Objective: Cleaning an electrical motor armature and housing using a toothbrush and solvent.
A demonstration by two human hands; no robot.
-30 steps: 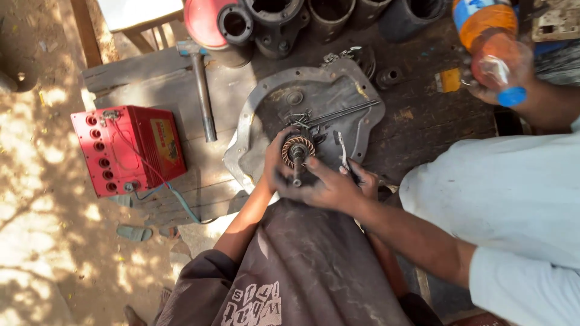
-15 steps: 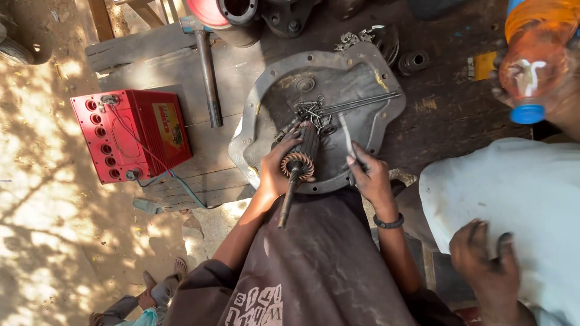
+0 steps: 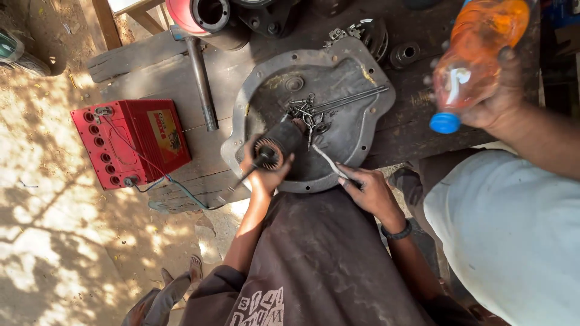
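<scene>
The surface is a dark, oil-stained wooden bench standing outdoors on sandy ground dappled with shade. On it lies a grey metal cover plate, dished like a shallow pan, with loose bolts and long rods heaped in its middle. A red battery with a row of caps and thin wires sits on the planks well to the left of the plate, and a hammer lies between battery and plate, its handle running toward the far edge. Dark machine parts crowd the far edge of the surface.

The left hand reaches up from a bent elbow to the near rim of the plate; its fingers are clamped round a dark cylindrical motor rotor, the toothed end and thin shaft pointing back toward the person, the far end over the bolts. The right hand rests just right of it at the plate's near rim, fingers closed on a slim metal tool whose tip points toward the bolt heap beyond the fingertips. A dark band circles that wrist.

At the right, another person in a pale shirt holds an orange plastic bottle with a blue cap, tilted down, well clear of both hands.
</scene>
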